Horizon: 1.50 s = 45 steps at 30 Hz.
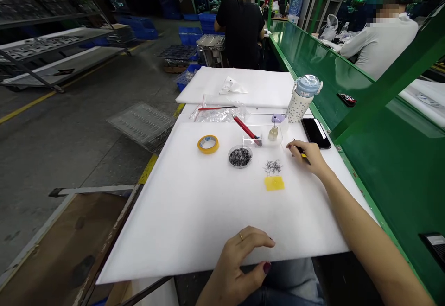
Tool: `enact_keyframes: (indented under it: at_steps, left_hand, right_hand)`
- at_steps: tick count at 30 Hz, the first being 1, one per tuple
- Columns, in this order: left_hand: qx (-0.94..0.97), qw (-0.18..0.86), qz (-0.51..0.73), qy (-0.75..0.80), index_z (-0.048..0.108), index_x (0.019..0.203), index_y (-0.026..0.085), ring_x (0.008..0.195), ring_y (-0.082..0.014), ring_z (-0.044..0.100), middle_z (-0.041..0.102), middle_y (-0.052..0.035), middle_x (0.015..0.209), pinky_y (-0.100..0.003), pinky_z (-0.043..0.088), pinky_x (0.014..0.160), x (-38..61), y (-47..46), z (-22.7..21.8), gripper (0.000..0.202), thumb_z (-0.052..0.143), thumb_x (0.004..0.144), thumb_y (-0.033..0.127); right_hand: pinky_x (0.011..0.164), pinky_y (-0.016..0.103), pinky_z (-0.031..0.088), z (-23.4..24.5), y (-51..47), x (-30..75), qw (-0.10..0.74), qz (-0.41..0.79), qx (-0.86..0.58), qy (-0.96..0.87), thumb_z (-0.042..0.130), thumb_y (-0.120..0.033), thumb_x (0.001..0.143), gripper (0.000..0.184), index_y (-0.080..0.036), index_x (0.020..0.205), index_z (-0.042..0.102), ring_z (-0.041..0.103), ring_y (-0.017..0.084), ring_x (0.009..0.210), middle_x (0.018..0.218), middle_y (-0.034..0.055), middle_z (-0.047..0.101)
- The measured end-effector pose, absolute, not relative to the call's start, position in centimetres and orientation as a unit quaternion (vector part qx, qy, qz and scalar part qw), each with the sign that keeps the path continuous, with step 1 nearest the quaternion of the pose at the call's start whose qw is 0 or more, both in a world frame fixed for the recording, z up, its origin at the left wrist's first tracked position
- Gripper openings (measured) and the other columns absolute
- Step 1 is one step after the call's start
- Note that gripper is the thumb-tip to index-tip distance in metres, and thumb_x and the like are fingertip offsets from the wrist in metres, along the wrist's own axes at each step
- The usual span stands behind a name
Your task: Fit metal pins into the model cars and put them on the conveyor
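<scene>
My right hand (308, 155) is closed around a slim black-and-yellow tool (305, 156), mostly hidden by the fingers; it could be tweezers. It rests on the white tabletop, right of a loose pile of fine black wire-like pieces (273, 167). Just below that pile lies a small yellow square (274, 183). A round clear dish (240, 156) full of similar black pieces sits to the left. My left hand (239, 259) holds nothing at the table's front edge, thumb and fingers apart.
A yellow tape roll (208, 144), a red-handled tool (246, 129), a clear tray (257, 143) and a small bottle (273, 132) lie farther back. A tumbler (303, 97) and a phone (316, 133) stand at the right, beside a green conveyor (392, 143). Two people sit beyond.
</scene>
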<state>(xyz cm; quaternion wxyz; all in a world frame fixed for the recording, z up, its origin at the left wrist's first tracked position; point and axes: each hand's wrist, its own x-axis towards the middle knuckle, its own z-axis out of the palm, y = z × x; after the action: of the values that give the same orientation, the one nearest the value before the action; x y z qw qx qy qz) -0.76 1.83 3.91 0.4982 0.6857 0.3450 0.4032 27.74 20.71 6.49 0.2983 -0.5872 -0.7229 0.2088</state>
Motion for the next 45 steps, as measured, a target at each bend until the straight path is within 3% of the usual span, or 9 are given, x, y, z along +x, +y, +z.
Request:
enact_keyframes:
  at_steps: [3,7,11,13,16,20,24,33,45]
  left_hand:
    - [0.687,0.498,0.405,0.341,0.069,0.116,0.033,0.099,-0.0142,0.069,0.073,0.0036,0.108,-0.022,0.053,0.09,-0.7,1.9,4.1,0.039,0.064,0.084,0.012]
    - [0.691,0.498,0.411,0.325,0.068,0.116,0.034,0.098,-0.0131,0.069,0.073,0.0041,0.106,-0.02,0.053,0.091,-1.2,1.9,3.9,0.032,0.064,0.089,0.018]
    - [0.685,0.514,0.407,0.318,0.067,0.118,0.034,0.1,-0.0143,0.069,0.073,0.0027,0.106,-0.022,0.054,0.092,-2.2,1.7,3.7,0.022,0.061,0.097,0.031]
    - [0.701,0.499,0.392,0.325,0.066,0.117,0.033,0.097,-0.0133,0.07,0.073,0.0031,0.103,-0.021,0.055,0.09,-2.2,1.8,4.1,0.024,0.06,0.095,0.025]
    - [0.754,0.371,0.403,0.363,0.063,0.104,0.026,0.089,-0.0104,0.07,0.072,0.0022,0.099,-0.018,0.055,0.081,-2.1,2.7,5.0,0.029,0.049,0.09,0.006]
    - [0.781,0.213,0.425,0.405,0.047,0.075,0.022,0.057,-0.0078,0.053,0.053,0.0049,0.066,-0.02,0.04,0.053,-2.3,4.3,5.3,0.031,0.036,0.086,-0.005]
    - [0.788,0.23,0.406,0.401,0.041,0.07,0.022,0.05,-0.0089,0.044,0.045,0.005,0.059,-0.023,0.031,0.048,-2.6,5.0,4.9,0.029,0.035,0.081,-0.005]
    - [0.794,0.308,0.357,0.385,0.043,0.078,0.023,0.052,-0.0082,0.051,0.054,0.0051,0.063,-0.021,0.039,0.051,-2.9,5.2,5.4,0.028,0.036,0.087,-0.003]
    - [0.78,0.343,0.329,0.407,0.046,0.081,0.022,0.059,-0.0078,0.057,0.06,0.0047,0.069,-0.021,0.046,0.055,-2.8,5.7,6.5,0.025,0.04,0.089,-0.001]
  right_hand:
    - [0.07,0.035,0.053,7.0,20.3,28.2,0.361,0.264,-0.558,-0.698,0.039,-0.068,0.099,0.06,-0.02,0.105,0.074,0.066,0.021,0.073,0.08,0.0079,0.072]
    - [0.078,0.039,0.058,6.8,18.9,28.1,0.429,0.321,-0.532,-0.656,0.06,-0.081,0.082,0.064,-0.022,0.104,0.071,0.071,0.024,0.087,0.097,0.0106,0.076]
    - [0.06,0.035,0.056,6.2,17.4,26.8,0.443,0.372,-0.523,-0.626,0.064,-0.081,0.08,0.06,-0.021,0.081,0.069,0.067,0.021,0.065,0.073,0.0082,0.072]
    - [0.054,0.033,0.053,5.9,17.2,25.9,0.442,0.39,-0.523,-0.615,0.065,-0.079,0.081,0.058,-0.021,0.08,0.065,0.064,0.019,0.058,0.064,0.0054,0.069]
    - [0.053,0.031,0.051,5.6,17.3,25.1,0.452,0.394,-0.534,-0.596,0.07,-0.075,0.079,0.054,-0.023,0.083,0.058,0.063,0.018,0.057,0.063,0.003,0.069]
    - [0.055,0.03,0.049,5.3,17.7,25.0,0.457,0.386,-0.555,-0.579,0.071,-0.07,0.081,0.05,-0.024,0.082,0.053,0.063,0.017,0.058,0.065,0.0033,0.069]
    - [0.054,0.029,0.046,5.3,17.9,25.3,0.442,0.381,-0.578,-0.571,0.076,-0.062,0.081,0.045,-0.023,0.077,0.054,0.061,0.016,0.055,0.061,0.0023,0.067]
    - [0.051,0.03,0.045,5.2,18.1,25.1,0.396,0.338,-0.59,-0.617,0.07,-0.06,0.089,0.039,-0.023,0.079,0.06,0.06,0.016,0.058,0.069,0.0029,0.068]
    - [0.045,0.03,0.042,5.9,18.2,24.4,0.395,0.333,-0.597,-0.614,0.073,-0.059,0.088,0.04,-0.025,0.075,0.058,0.059,0.015,0.051,0.066,0.0006,0.066]
